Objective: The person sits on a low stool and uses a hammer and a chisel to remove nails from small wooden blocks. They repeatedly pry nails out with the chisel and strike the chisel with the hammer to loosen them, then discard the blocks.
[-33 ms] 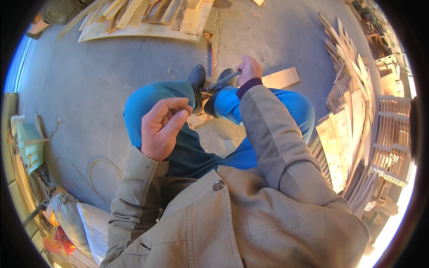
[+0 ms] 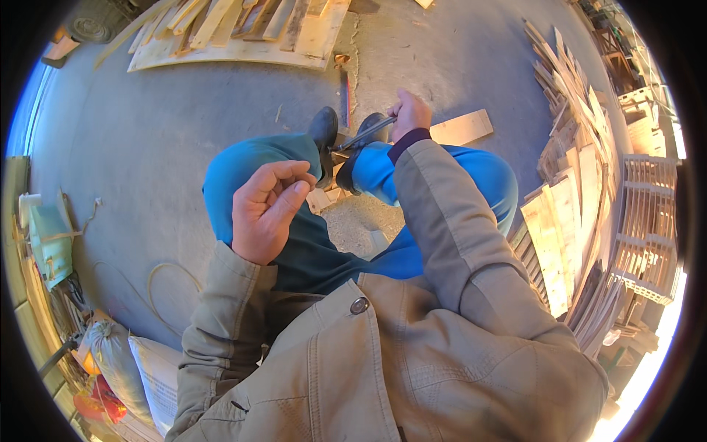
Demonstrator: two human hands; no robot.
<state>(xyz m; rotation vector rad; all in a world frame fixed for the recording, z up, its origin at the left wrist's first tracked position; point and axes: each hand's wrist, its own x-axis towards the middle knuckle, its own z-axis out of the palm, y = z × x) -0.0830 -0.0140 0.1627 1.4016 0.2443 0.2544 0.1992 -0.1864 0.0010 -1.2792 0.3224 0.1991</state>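
In the head view, my right hand [image 2: 411,118] is closed round one end of a dark, rod-like tool [image 2: 362,137], which slants down leftward to between my shoes [image 2: 322,131]. My left hand [image 2: 261,215] is half curled above my left thigh [image 2: 239,173]; I cannot tell whether it pinches anything.

Thin, dark, rod-shaped tool [image 2: 370,131]: one end hidden, the other too small to tell.
The fingers of the bare right hand [image 2: 410,118] cover its near end; whether the curled bare left hand [image 2: 264,214] pinches anything is unclear. Just right of the right fingers, a flat, pale wooden board [image 2: 465,127] runs out of sight behind the wrist; far beyond the left fingers, long, pale wooden planks [image 2: 212,26] are cut off by the top edge.
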